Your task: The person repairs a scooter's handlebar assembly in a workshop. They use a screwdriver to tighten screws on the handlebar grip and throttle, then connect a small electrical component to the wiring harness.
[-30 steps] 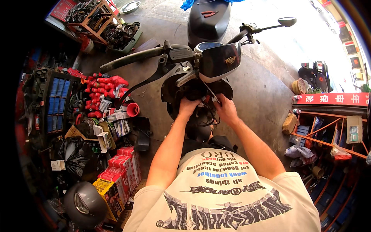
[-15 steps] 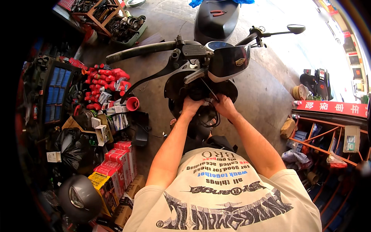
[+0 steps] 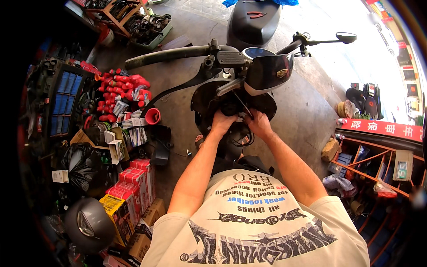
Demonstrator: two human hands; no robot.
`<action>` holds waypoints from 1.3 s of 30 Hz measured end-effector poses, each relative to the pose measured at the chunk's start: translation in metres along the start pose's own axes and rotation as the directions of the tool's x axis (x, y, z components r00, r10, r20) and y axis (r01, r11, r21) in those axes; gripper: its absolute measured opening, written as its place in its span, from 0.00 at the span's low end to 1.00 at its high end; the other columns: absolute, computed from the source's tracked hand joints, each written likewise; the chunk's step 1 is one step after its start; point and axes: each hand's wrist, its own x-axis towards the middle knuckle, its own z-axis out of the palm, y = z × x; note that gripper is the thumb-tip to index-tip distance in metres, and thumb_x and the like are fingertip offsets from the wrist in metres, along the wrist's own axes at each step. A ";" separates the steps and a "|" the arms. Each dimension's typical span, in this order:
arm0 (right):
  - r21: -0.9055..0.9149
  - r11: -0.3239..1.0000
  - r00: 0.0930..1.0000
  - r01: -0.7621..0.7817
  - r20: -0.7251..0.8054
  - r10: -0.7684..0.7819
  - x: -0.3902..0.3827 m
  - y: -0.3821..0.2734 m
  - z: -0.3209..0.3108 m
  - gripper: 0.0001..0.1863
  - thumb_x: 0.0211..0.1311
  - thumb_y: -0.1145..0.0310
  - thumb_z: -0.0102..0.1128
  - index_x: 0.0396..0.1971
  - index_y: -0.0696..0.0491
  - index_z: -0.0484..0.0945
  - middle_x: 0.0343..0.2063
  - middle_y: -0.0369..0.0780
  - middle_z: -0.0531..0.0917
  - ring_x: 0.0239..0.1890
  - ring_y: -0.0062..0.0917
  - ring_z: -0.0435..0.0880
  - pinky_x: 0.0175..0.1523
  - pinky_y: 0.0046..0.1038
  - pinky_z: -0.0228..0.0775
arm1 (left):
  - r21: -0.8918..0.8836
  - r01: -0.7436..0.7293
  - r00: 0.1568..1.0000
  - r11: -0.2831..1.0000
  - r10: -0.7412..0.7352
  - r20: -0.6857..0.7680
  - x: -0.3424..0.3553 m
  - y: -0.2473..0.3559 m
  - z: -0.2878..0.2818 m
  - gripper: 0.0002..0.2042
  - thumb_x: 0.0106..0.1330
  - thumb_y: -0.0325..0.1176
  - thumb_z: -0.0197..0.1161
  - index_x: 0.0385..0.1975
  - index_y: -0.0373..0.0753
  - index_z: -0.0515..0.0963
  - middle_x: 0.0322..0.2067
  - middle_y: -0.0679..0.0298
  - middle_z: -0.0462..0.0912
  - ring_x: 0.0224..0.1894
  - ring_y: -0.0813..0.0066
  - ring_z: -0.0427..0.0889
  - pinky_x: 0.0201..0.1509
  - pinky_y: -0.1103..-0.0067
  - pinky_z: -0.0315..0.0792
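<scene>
A dark scooter front with handlebar (image 3: 173, 54), black mirror housing or display cover (image 3: 271, 71) and an opened shroud (image 3: 202, 100) sits in front of me. My left hand (image 3: 222, 122) reaches into the shroud with curled fingers, at small pale parts like connectors (image 3: 240, 119) among dark wiring (image 3: 242, 135). My right hand (image 3: 260, 122) is closed beside them, close to a thin rod or cable (image 3: 242, 103) running down from the handlebar. What exactly each hand grips is too small and shadowed to make out. Red-handled pliers (image 3: 256, 14) lie on the seat (image 3: 251, 31).
Red bottles (image 3: 124, 84), a bucket (image 3: 152, 115), black bags (image 3: 78, 162), stacked boxes (image 3: 138, 178) and a grey helmet (image 3: 89, 224) crowd the left. Orange metal shelving (image 3: 364, 164) and black items (image 3: 367, 100) stand right. A crate of metal parts (image 3: 147, 33) is at upper left.
The scooter and surroundings have shifted slightly right in the view as my head moved. Both hands remain inside the shroud, drawn a little closer to each other.
</scene>
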 end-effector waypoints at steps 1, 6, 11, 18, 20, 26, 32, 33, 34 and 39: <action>-0.027 1.000 1.000 0.006 -0.002 -0.006 0.000 0.001 0.000 0.14 0.59 0.65 0.60 0.42 0.55 0.80 0.34 0.53 0.84 0.41 0.52 0.81 0.45 0.46 0.74 | 0.006 0.007 1.000 1.000 -0.007 -0.004 0.000 0.000 0.000 0.16 0.51 0.27 0.69 0.41 0.32 0.81 0.37 0.64 0.85 0.40 0.76 0.82 0.47 0.77 0.76; -0.109 0.994 1.000 0.015 -0.020 -0.017 -0.005 0.000 0.000 0.15 0.60 0.65 0.60 0.45 0.53 0.77 0.35 0.51 0.84 0.41 0.53 0.81 0.44 0.48 0.74 | 0.009 -0.009 1.000 1.000 0.009 -0.002 0.000 -0.001 0.000 0.16 0.50 0.27 0.69 0.41 0.33 0.80 0.36 0.64 0.85 0.39 0.77 0.82 0.46 0.77 0.76; -0.117 0.993 1.000 0.026 -0.005 -0.027 -0.006 -0.003 -0.001 0.17 0.60 0.65 0.61 0.48 0.51 0.76 0.36 0.50 0.85 0.42 0.51 0.82 0.45 0.47 0.74 | -0.008 -0.045 0.999 0.999 0.045 -0.011 -0.001 -0.002 0.001 0.15 0.50 0.26 0.68 0.39 0.32 0.81 0.35 0.64 0.85 0.38 0.78 0.81 0.45 0.78 0.75; -0.105 0.991 0.997 0.082 0.001 -0.083 -0.007 -0.002 -0.005 0.19 0.59 0.66 0.62 0.50 0.50 0.75 0.37 0.49 0.85 0.42 0.50 0.82 0.45 0.46 0.74 | 0.028 -0.026 1.000 0.999 0.027 -0.008 0.001 -0.001 0.001 0.15 0.49 0.27 0.68 0.38 0.31 0.80 0.34 0.63 0.85 0.38 0.78 0.81 0.44 0.78 0.75; -0.080 0.991 0.994 0.109 0.005 -0.109 -0.007 0.000 -0.006 0.18 0.59 0.67 0.62 0.50 0.51 0.75 0.37 0.50 0.85 0.42 0.50 0.82 0.45 0.46 0.74 | 0.043 -0.040 0.999 0.998 0.041 -0.018 0.001 -0.003 0.001 0.15 0.49 0.27 0.68 0.38 0.31 0.80 0.34 0.64 0.85 0.38 0.78 0.81 0.44 0.78 0.75; -0.051 0.988 0.989 0.144 0.050 -0.142 -0.004 0.001 -0.009 0.16 0.58 0.69 0.61 0.47 0.53 0.76 0.37 0.51 0.84 0.43 0.51 0.81 0.45 0.45 0.75 | -0.035 -0.035 0.999 0.999 0.036 0.012 -0.004 0.006 0.001 0.15 0.51 0.26 0.68 0.40 0.32 0.80 0.35 0.64 0.85 0.39 0.77 0.81 0.45 0.78 0.75; 0.048 0.984 0.984 0.169 0.042 -0.171 -0.003 0.000 -0.006 0.15 0.58 0.69 0.60 0.46 0.54 0.76 0.36 0.52 0.84 0.43 0.52 0.81 0.45 0.46 0.74 | 0.033 -0.071 0.997 0.997 0.071 0.012 -0.004 0.009 0.002 0.14 0.52 0.25 0.67 0.41 0.33 0.80 0.36 0.65 0.85 0.39 0.78 0.81 0.46 0.78 0.75; 0.057 0.983 0.983 0.177 0.043 -0.180 -0.001 0.001 -0.005 0.15 0.58 0.69 0.60 0.46 0.54 0.76 0.36 0.53 0.84 0.43 0.53 0.81 0.46 0.47 0.74 | 0.019 -0.072 0.997 0.997 0.071 0.011 -0.004 0.009 0.002 0.15 0.52 0.25 0.67 0.41 0.33 0.80 0.36 0.65 0.84 0.40 0.78 0.81 0.46 0.78 0.75; 0.065 0.981 0.981 0.184 0.045 -0.187 0.000 0.002 -0.004 0.15 0.58 0.69 0.59 0.45 0.54 0.76 0.35 0.53 0.84 0.42 0.53 0.81 0.46 0.49 0.74 | 0.006 -0.071 0.997 0.997 0.071 0.010 -0.005 0.009 0.002 0.15 0.52 0.25 0.67 0.41 0.32 0.80 0.36 0.65 0.84 0.40 0.78 0.81 0.46 0.78 0.75; 0.014 0.979 0.977 0.204 0.065 -0.204 0.005 0.003 -0.003 0.14 0.58 0.69 0.60 0.44 0.55 0.77 0.36 0.53 0.84 0.42 0.52 0.81 0.46 0.47 0.75 | -0.014 -0.066 0.998 0.998 0.066 0.022 -0.005 0.009 0.001 0.16 0.52 0.26 0.67 0.41 0.33 0.80 0.36 0.65 0.84 0.40 0.78 0.80 0.46 0.78 0.75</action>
